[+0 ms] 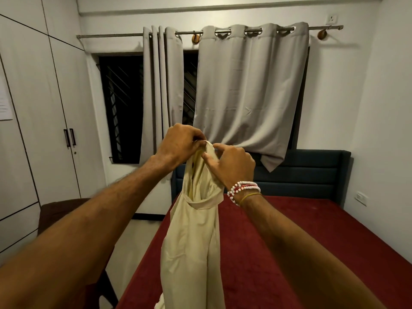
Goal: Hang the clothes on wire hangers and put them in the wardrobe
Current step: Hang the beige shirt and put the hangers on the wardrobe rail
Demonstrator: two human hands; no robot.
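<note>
Left fingers (196, 136): curled tight, pinching the highest point of the one pale cream soft-cloth garment (194, 230).
Right fingers (208, 158): thumb and curled fingers pinch the same fabric just beside and slightly below the left grip.
Left hand (180, 143): raised, back towards the camera, wrist bent down.
Right hand (233, 167): raised, its back and knuckles towards the camera.
Forearms: two, bare, stretched forward and converging.
Right wrist: red-and-white beaded bracelet strands (243, 189), count unclear, and one thin yellow thread.
Garment: hangs limp in long folds from both hands, an opening gaping below the grip, over the bed's near-left edge.
Bed (289, 241): one, dark red plush cover; dark blue padded headboard (312, 172) with horizontal channels.
Curtains (249, 90): two smooth grey eyelet panels on one metal rod.
Wardrobe (33, 108): white flat doors, closed, at left; two dark vertical handles (69, 137).
</note>
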